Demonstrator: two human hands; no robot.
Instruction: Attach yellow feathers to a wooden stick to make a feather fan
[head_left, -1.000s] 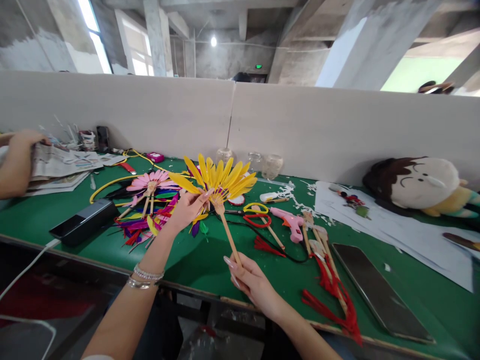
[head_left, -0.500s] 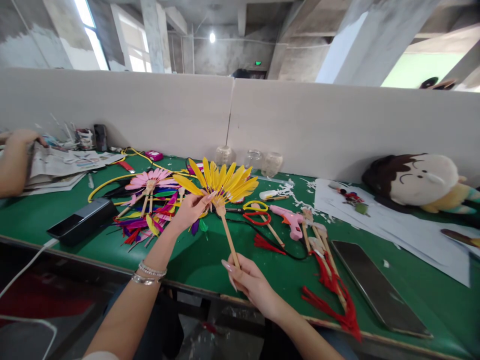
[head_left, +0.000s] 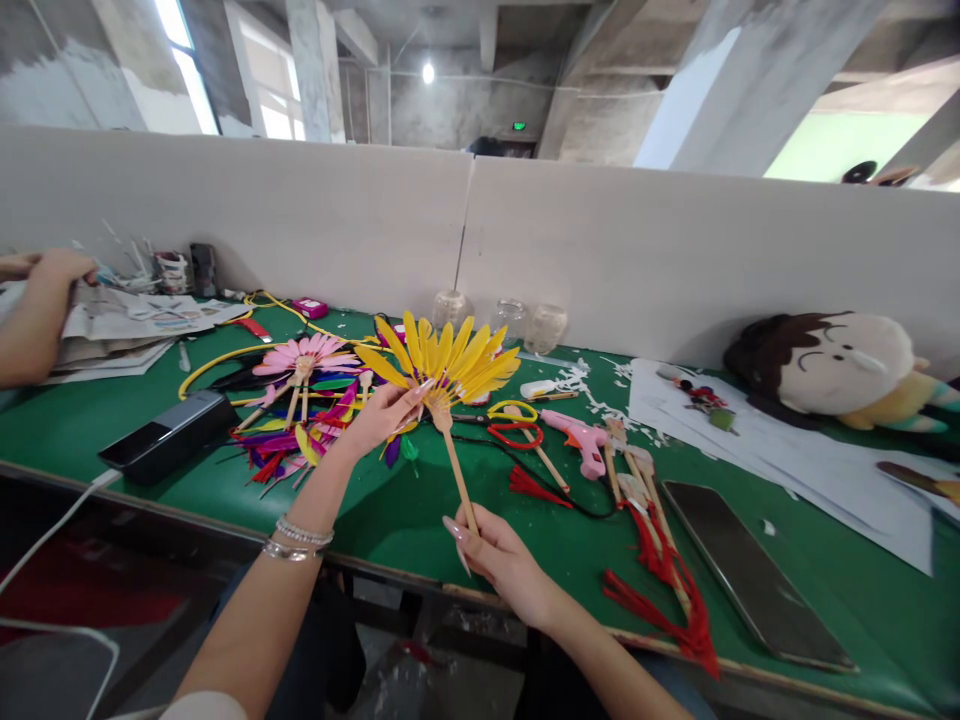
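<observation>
Feather fan [head_left: 442, 375]: right fingers [head_left: 459, 530] grip its stick, left fingers [head_left: 409, 400] pinch feathers.

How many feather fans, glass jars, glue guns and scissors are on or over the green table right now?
Yellow feather fan, held by right hand and left hand: 1
Pink feather fan: 1
Glass jars: 3
Pink glue gun: 1
Scissors: 1
Total: 7
</observation>
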